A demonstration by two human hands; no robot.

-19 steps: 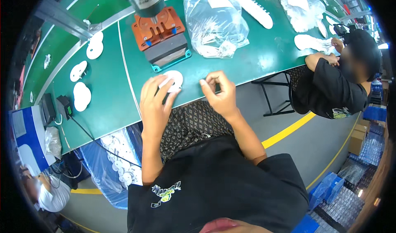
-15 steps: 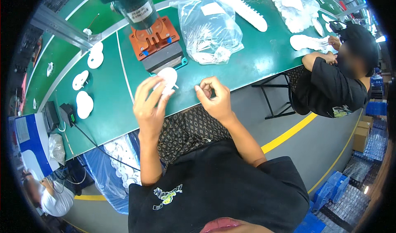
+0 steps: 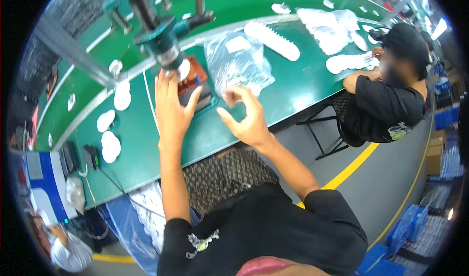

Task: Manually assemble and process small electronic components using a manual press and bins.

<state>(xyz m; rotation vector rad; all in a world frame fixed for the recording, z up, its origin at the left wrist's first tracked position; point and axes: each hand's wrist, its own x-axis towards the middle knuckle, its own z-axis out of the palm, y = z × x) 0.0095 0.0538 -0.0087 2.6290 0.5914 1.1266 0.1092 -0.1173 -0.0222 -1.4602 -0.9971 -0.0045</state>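
Note:
My left hand [image 3: 172, 100] reaches up to the orange fixture [image 3: 196, 72] under the teal press [image 3: 163, 44]. Its fingers are stretched out, the tips at the left edge of a round white disc [image 3: 183, 69]. The thumb stands apart from the disc. The disc is at the fixture, just below the press head; how it is seated there I cannot tell. My right hand [image 3: 248, 119] is open in front of the clear bag, thumb and fingers apart and nothing visible between them. Some of its fingers are blurred.
A clear bag [image 3: 237, 63] of thin white pieces lies right of the press, beside a long white spiked part [image 3: 272, 40]. White disc pieces [image 3: 111, 146] rest at left. A co-worker [image 3: 398, 85] sits at right. Below the table's edge, a blue-lined container [image 3: 128, 227] holds white parts.
My left hand has carried the white disc up to the orange fixture, and its thumb has come away from it. My right hand has opened from a loose curl. The whole view has shifted slightly.

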